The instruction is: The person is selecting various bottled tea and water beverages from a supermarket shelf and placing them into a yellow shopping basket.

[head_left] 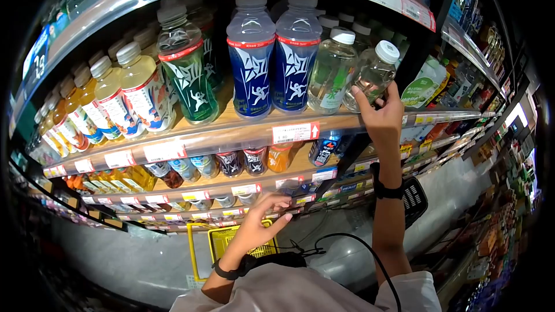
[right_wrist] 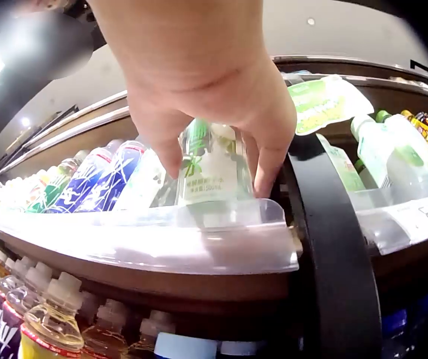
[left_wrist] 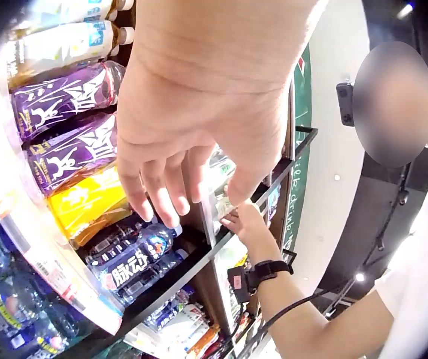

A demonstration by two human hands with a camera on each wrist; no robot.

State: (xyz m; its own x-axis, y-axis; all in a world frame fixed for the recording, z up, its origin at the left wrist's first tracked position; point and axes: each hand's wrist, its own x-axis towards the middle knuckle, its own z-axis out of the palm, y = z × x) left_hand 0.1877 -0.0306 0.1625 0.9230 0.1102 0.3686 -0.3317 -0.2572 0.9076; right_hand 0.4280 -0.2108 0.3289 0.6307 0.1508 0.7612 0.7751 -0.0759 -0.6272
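Note:
My right hand (head_left: 383, 117) grips a clear bottle (head_left: 373, 72) with a white cap at the right end of the upper shelf, thumb on one side and fingers on the other. In the right wrist view, the bottle's pale label with green print (right_wrist: 212, 168) shows between thumb and fingers, its base behind the clear shelf lip (right_wrist: 229, 213). A similar clear bottle (head_left: 333, 75) stands just left of it. Lower down, my left hand (head_left: 258, 228) hovers in front of the lower shelves with nothing in it, fingers loosely bent, as the left wrist view also shows.
Two blue-labelled bottles (head_left: 250, 72), a green one (head_left: 188, 75) and several juice bottles (head_left: 139, 89) line the same shelf. A black upright (right_wrist: 326, 247) divides it from the neighbouring bay. On the floor stands a yellow basket (head_left: 222, 242); a black cable (head_left: 370, 245) loops near my right arm.

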